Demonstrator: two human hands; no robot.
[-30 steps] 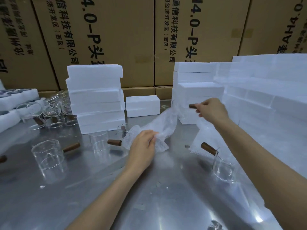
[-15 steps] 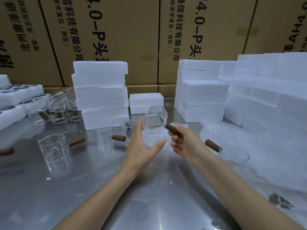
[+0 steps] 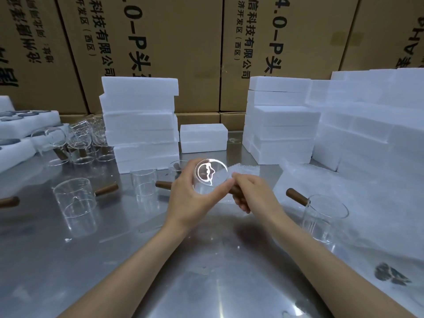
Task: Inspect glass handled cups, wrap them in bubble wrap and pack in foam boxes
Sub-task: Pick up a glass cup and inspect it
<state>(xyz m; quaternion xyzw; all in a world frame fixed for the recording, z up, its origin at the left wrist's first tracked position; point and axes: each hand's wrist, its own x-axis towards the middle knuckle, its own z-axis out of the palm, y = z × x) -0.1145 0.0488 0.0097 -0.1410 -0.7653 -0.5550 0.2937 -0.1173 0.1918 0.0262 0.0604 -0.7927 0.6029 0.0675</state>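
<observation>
Glossy glass cup [image 3: 210,177], wooden handle [image 3: 236,193]

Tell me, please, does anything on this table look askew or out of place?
The left foam stack is uneven, its blocks offset and overhanging. Beside it, several glass cups lie crowded on their sides.

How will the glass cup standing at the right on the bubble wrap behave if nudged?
The glass cup is thin clear glass, so probably fragile. Its wooden handle juts sideways, so a push there may spin it. On soft bubble wrap it could tip.
</observation>
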